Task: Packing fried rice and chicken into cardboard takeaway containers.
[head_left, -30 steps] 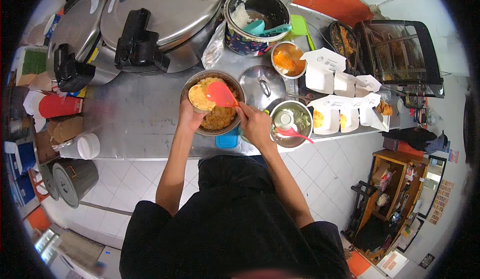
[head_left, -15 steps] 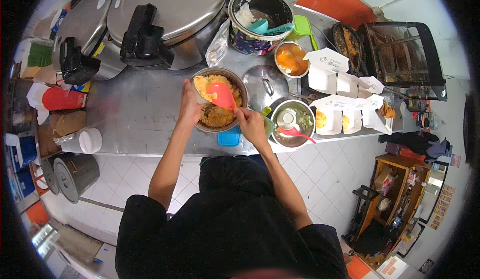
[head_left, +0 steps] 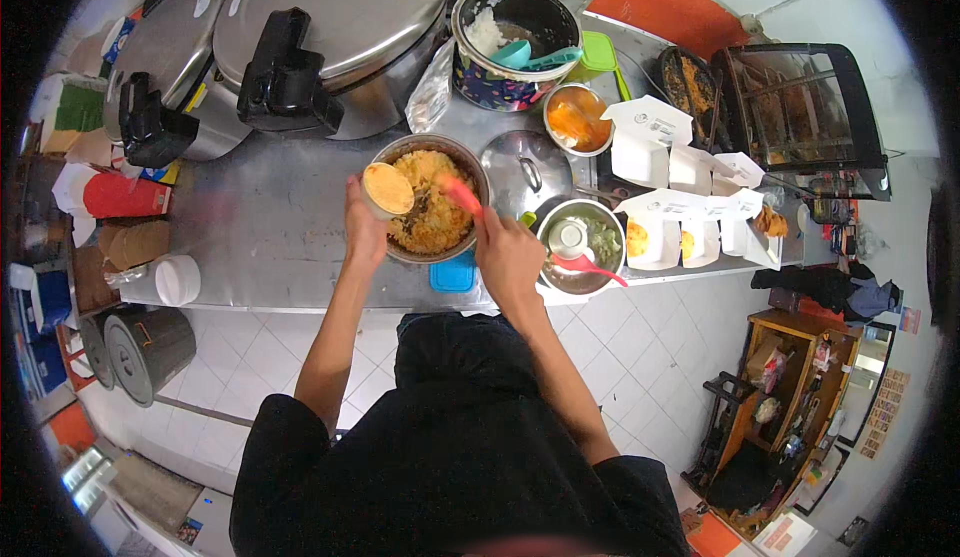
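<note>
At the pan of yellow rice (head_left: 474, 165), left grip (head_left: 366, 232) round full cup (head_left: 389, 188), right grip (head_left: 508, 257) round red paddle (head_left: 463, 197).

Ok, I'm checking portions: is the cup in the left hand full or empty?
Full: yellow rice fills the cup up to its rim.

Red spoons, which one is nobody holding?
The red spoon lying in the metal pot of green food. The right hand grips the other spoon.

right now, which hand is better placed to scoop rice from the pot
Probably the right hand: it grips the red rice paddle over the metal pot, while the left hand holds a cup full of rice.
</note>
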